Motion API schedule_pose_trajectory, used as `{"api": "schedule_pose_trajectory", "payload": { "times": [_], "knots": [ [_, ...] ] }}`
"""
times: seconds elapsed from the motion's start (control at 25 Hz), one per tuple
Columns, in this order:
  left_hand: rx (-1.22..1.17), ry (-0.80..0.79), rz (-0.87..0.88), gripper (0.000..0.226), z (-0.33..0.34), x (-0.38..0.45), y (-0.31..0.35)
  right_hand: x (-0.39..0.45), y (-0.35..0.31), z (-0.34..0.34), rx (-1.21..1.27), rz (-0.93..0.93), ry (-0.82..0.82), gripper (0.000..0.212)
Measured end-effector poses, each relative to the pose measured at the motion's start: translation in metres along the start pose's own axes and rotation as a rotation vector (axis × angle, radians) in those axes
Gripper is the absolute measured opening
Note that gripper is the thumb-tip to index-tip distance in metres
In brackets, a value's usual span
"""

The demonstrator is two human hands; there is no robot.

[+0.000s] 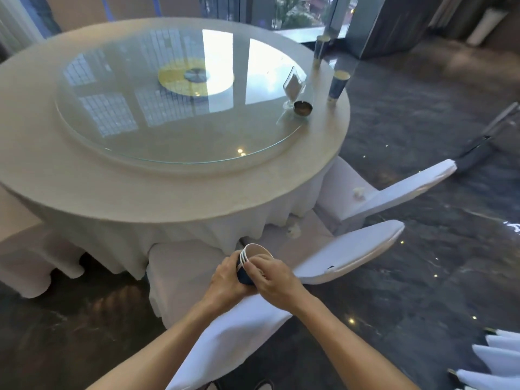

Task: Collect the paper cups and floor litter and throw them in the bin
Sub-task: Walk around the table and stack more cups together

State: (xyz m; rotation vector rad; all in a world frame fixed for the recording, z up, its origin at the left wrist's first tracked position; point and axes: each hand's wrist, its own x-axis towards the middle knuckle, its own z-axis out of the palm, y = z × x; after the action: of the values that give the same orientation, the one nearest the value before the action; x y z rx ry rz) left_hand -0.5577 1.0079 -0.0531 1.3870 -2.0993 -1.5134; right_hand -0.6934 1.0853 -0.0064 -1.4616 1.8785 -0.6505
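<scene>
A stack of nested dark blue paper cups with white rims is held low in front of me, over a chair seat. My left hand wraps the stack from the left and my right hand grips it from the right, fingers at the rims. On the round table, two more blue paper cups stand at the far right edge: one nearer, one farther. Crumpled white litter lies on one chair seat and another piece sits by the tablecloth hem. No bin is in view.
A glass turntable covers the table's middle, carrying a clear card stand and a small metal dish. White-covered chairs ring the table's right and near sides. Folded white napkins lie bottom right. The floor is dark glossy stone.
</scene>
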Motion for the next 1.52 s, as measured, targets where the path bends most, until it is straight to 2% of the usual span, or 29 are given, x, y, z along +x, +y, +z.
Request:
{"api": "schedule_pose_trajectory", "payload": {
  "times": [0.08, 0.16, 0.24, 0.32, 0.44, 0.56, 0.64, 0.8, 0.96, 1.12, 1.2, 1.36, 1.52],
  "knots": [
    [-0.034, -0.005, 0.026, 0.075, 0.004, -0.004, 0.005, -0.010, 0.001, 0.001, -0.018, -0.010, 0.106, 0.035],
    [-0.051, 0.000, 0.042, 0.073, 0.012, -0.006, 0.011, -0.016, 0.007, -0.003, -0.072, -0.035, 0.134, 0.043],
    [-0.039, 0.001, 0.042, 0.074, 0.022, -0.008, 0.017, -0.020, 0.012, -0.012, -0.104, -0.041, 0.050, 0.050],
    [-0.022, -0.009, 0.023, 0.078, 0.034, -0.006, 0.023, -0.021, 0.022, -0.029, -0.023, 0.017, -0.025, 0.052],
    [0.019, 0.030, 0.009, 0.081, 0.056, 0.005, 0.040, -0.017, 0.048, -0.066, 0.076, 0.053, -0.013, 0.064],
    [0.029, 0.122, -0.021, 0.085, 0.080, 0.017, 0.065, -0.009, 0.080, -0.104, 0.020, 0.039, -0.071, 0.073],
    [0.031, 0.170, -0.032, 0.087, 0.102, 0.022, 0.086, -0.006, 0.108, -0.132, 0.010, 0.009, -0.119, 0.069],
    [0.069, 0.270, -0.071, 0.089, 0.129, 0.029, 0.105, 0.015, 0.144, -0.166, 0.050, -0.095, -0.108, 0.043],
    [0.076, 0.354, -0.148, 0.090, 0.134, 0.047, 0.104, 0.065, 0.171, -0.184, -0.147, -0.090, -0.101, 0.050],
    [0.024, 0.364, -0.202, 0.090, 0.137, 0.095, 0.090, 0.116, 0.211, -0.189, -0.297, 0.071, -0.304, 0.087],
    [-0.001, 0.333, -0.233, 0.090, 0.144, 0.136, 0.077, 0.148, 0.247, -0.185, -0.373, 0.178, -0.401, 0.098],
    [-0.006, 0.254, -0.298, 0.088, 0.157, 0.181, 0.052, 0.193, 0.300, -0.169, -0.558, 0.219, -0.511, 0.102],
    [-0.007, 0.186, -0.407, 0.086, 0.174, 0.208, 0.017, 0.239, 0.346, -0.136, -0.682, 0.194, -0.611, 0.097]
  ]
}}
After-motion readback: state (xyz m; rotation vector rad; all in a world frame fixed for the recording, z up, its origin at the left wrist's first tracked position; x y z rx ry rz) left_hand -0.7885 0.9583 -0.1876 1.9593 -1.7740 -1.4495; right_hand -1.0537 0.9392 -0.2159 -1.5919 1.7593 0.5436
